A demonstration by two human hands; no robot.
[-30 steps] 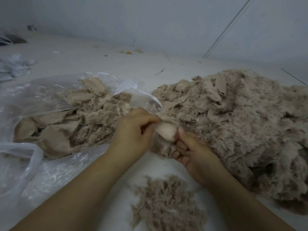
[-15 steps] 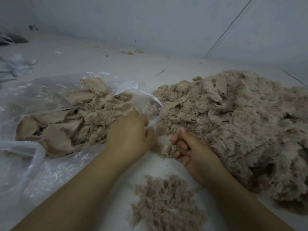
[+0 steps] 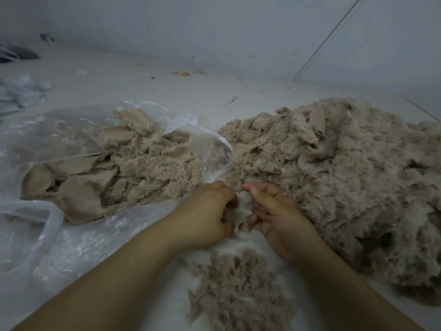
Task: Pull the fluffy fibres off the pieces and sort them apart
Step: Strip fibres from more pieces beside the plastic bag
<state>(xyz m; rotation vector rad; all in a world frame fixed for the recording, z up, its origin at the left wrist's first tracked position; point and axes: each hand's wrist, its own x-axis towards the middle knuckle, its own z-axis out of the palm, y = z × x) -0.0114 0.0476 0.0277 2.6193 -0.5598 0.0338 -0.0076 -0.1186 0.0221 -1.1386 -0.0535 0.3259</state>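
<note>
the floor is pale and smooth, meeting a pale wall along its far edge. a thin dark line runs slantwise down the wall to the floor at the right. small bits of debris, one orange-yellow, lie close to the foot of the wall. at the far left edge sits a crumpled heap of whitish material, too blurred to name, and beyond it, in the far left corner, a dark shape, also unclear.
</note>
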